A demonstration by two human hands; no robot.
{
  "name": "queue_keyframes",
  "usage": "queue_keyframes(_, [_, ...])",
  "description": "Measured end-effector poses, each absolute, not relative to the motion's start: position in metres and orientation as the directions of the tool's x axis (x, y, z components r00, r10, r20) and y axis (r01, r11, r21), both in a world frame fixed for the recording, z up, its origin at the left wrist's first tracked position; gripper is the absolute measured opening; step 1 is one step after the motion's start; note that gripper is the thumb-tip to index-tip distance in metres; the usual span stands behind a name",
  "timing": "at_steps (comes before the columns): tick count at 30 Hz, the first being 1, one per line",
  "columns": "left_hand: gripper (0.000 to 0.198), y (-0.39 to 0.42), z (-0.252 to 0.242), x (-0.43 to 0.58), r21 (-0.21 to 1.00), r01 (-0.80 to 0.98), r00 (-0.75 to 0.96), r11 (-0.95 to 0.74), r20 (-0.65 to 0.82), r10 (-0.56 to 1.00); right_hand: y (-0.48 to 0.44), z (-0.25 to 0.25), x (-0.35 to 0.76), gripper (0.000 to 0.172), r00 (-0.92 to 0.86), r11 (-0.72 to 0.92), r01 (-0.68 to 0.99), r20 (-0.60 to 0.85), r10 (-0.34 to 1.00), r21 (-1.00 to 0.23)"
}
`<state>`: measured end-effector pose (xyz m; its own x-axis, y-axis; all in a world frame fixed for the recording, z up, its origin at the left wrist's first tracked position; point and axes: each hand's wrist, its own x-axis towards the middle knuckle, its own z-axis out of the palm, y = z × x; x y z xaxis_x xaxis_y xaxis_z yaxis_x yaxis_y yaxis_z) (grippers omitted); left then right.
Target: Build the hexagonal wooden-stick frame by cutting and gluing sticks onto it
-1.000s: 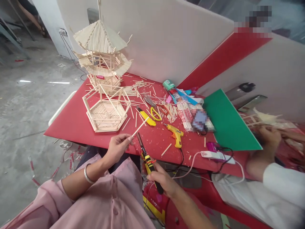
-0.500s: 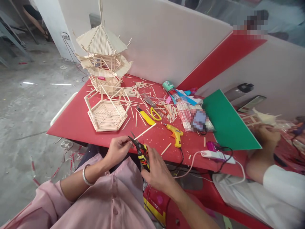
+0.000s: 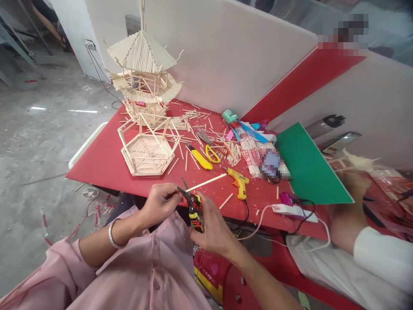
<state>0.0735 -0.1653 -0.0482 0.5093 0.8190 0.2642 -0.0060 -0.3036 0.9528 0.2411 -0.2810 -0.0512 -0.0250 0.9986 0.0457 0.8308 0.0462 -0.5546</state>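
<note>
My left hand (image 3: 163, 202) pinches the near end of a thin wooden stick (image 3: 208, 183), just above my lap at the table edge. My right hand (image 3: 213, 230) is wrapped around black and yellow hand snips (image 3: 195, 212). Their dark blades are parted, and the stick runs between them, its long part pointing right towards the glue gun. Beyond my hands sits a hexagonal stick base (image 3: 146, 172) with an upright open frame. A yellow utility knife (image 3: 200, 157) and a yellow glue gun (image 3: 238, 184) lie on the red table.
A tall pagoda model of sticks (image 3: 142, 54) stands at the back left. Loose sticks, orange-and-yellow scissors (image 3: 213, 154) and bagged sticks lie across the middle. A green board (image 3: 311, 168) leans at right, near a co-worker's arm (image 3: 348, 219). A white power strip (image 3: 292, 211) with cables lies near the edge.
More of the stick now extends to the right past the blades. My left hand and the snips have shifted slightly, and the view has moved a little.
</note>
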Motion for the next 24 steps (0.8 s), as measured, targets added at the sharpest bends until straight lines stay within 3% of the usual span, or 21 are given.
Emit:
queue_keyframes(3, [0.018, -0.165, -0.048, 0.071, 0.924, 0.013, 0.510, -0.382, 0.323, 0.797, -0.279, -0.046, 0.241, 0.078, -0.041, 0.058, 0.794, 0.041, 0.998, -0.605])
queue_keyframes(9, [0.015, -0.165, -0.048, 0.071, 0.933, 0.027, 0.521, -0.360, 0.295, 0.801, -0.276, -0.038, 0.237, 0.042, 0.027, -0.091, 0.661, -0.097, 0.995, -0.745])
queue_keyframes(13, [0.019, -0.162, -0.048, 0.072, 0.972, 0.018, 0.557, -0.236, 0.186, 0.809, -0.277, -0.037, 0.241, 0.050, -0.003, -0.107, 0.595, -0.136, 0.991, -0.797])
queue_keyframes(18, [0.024, -0.161, -0.052, 0.073, 0.998, -0.056, 0.693, 0.025, 0.021, 0.720, -0.281, -0.039, 0.247, 0.053, -0.001, -0.067, 0.663, -0.090, 0.996, -0.746])
queue_keyframes(24, [0.026, -0.165, -0.060, 0.078, 1.000, -0.011, 0.662, 0.017, -0.005, 0.749, -0.284, -0.044, 0.244, 0.051, 0.037, -0.174, 0.638, -0.196, 0.980, -0.750])
